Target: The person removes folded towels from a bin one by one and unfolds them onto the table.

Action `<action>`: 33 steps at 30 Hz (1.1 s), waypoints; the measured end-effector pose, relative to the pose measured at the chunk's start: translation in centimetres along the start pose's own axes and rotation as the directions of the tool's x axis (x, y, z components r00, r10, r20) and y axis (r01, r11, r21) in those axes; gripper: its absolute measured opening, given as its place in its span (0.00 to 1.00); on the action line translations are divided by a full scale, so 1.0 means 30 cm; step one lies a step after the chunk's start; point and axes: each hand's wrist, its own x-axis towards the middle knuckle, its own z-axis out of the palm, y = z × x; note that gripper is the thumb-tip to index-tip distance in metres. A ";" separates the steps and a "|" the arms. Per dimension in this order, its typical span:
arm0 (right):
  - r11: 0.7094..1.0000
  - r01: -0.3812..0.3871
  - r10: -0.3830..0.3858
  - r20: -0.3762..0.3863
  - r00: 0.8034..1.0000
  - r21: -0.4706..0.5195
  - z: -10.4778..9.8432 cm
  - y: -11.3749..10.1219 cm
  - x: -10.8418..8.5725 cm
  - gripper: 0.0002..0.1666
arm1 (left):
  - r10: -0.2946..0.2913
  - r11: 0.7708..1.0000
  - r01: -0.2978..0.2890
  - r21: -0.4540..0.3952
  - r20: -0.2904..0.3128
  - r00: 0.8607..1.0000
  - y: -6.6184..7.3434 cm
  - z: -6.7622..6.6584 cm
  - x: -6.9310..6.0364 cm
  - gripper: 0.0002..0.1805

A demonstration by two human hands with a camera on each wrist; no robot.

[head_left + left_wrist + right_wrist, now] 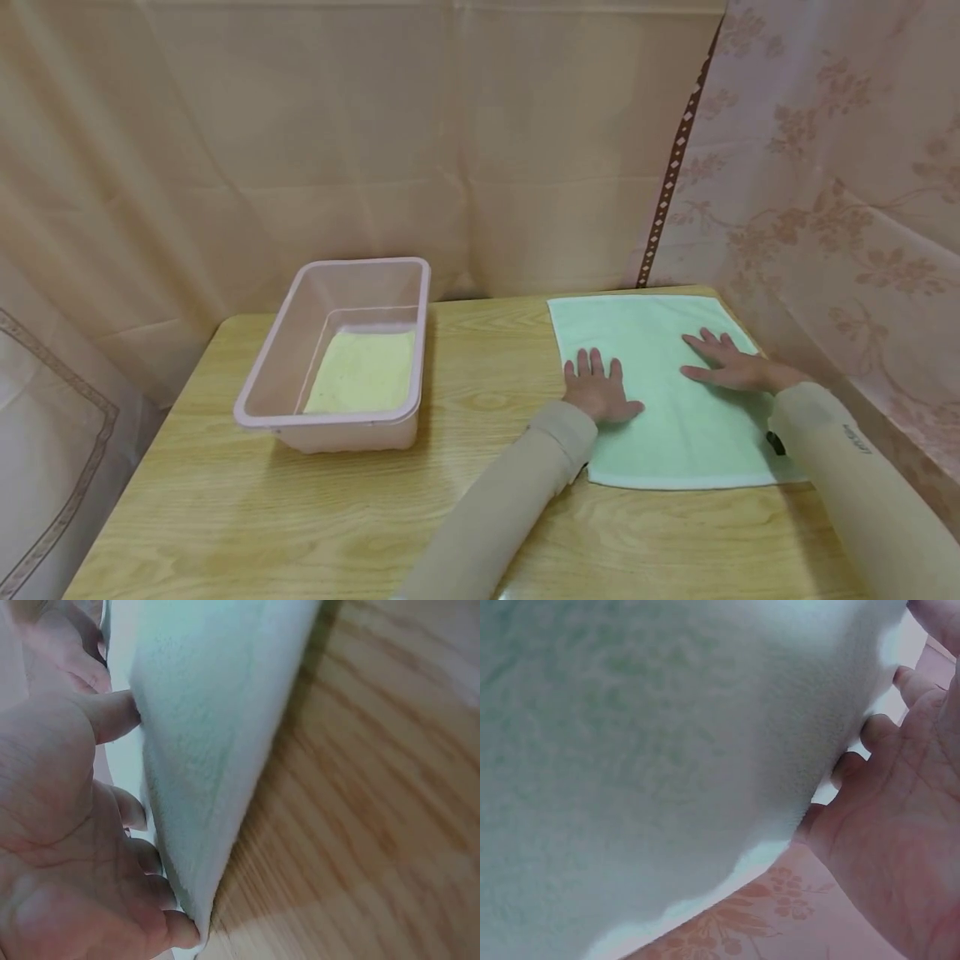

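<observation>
A pale green towel [675, 442] lies spread flat on the right part of the wooden table. My left hand [596, 393] rests on its left side with the fingers spread. Farther right, my right hand [731, 367] touches the towel near its right edge, fingers spread too. Both wrist views show the fingertips against the cloth: the left hand [75, 825] beside the towel's edge, the right hand [900, 817] with its palm lifted off the cloth. Neither hand grips anything.
A pink plastic bin [255, 392] stands at the left of the table [480, 467], with a folded yellow cloth [363, 371] on its floor. Beige curtains [315, 150] hang behind the table, and a floral curtain [840, 183] runs along its right side.
</observation>
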 end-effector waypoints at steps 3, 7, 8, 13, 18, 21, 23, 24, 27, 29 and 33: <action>1.000 -0.001 0.001 -0.005 1.000 -0.009 -0.002 0.012 0.003 0.53 | -0.003 1.000 0.003 -0.004 0.002 1.000 0.011 -0.005 -0.004 0.45; 1.000 -0.002 0.002 -0.006 1.000 -0.008 -0.006 0.014 -0.001 0.53 | -0.001 1.000 0.001 -0.012 0.001 1.000 0.015 -0.004 -0.003 0.46; 1.000 -0.001 0.001 -0.005 1.000 -0.005 -0.007 0.015 -0.001 0.53 | -0.002 1.000 0.002 -0.013 0.002 1.000 0.015 -0.003 -0.001 0.46; 1.000 -0.001 0.001 0.006 1.000 0.014 -0.014 0.017 0.002 0.54 | 0.001 1.000 -0.001 -0.009 0.005 1.000 0.014 -0.003 0.010 0.46; 1.000 -0.006 0.006 0.017 1.000 0.020 -0.014 0.014 0.006 0.54 | -0.001 1.000 0.001 -0.014 0.005 1.000 0.012 -0.005 0.009 0.46; 1.000 -0.007 0.007 0.020 1.000 0.028 -0.016 0.011 0.003 0.55 | -0.003 1.000 0.004 -0.019 0.006 1.000 0.015 -0.007 0.007 0.46; 1.000 -0.008 0.008 0.017 1.000 0.024 -0.017 0.006 0.001 0.54 | -0.004 1.000 0.004 -0.018 0.005 1.000 0.017 -0.007 0.008 0.46; 1.000 -0.011 0.011 0.014 1.000 0.019 -0.017 0.004 0.000 0.54 | -0.006 1.000 0.006 -0.017 0.004 1.000 0.017 -0.007 0.008 0.46; 1.000 -0.016 0.016 -0.004 1.000 -0.019 -0.011 -0.003 0.000 0.54 | -0.008 1.000 0.008 -0.015 0.004 1.000 0.014 0.002 0.016 0.45; 0.998 -0.029 0.028 -0.008 1.000 -0.051 -0.003 -0.007 -0.002 0.54 | -0.008 1.000 0.009 -0.011 0.009 1.000 0.012 0.006 0.020 0.45; 0.993 -0.064 0.065 0.003 0.998 -0.101 0.014 -0.012 -0.007 0.55 | -0.009 1.000 0.009 0.028 0.025 1.000 0.011 0.023 0.027 0.43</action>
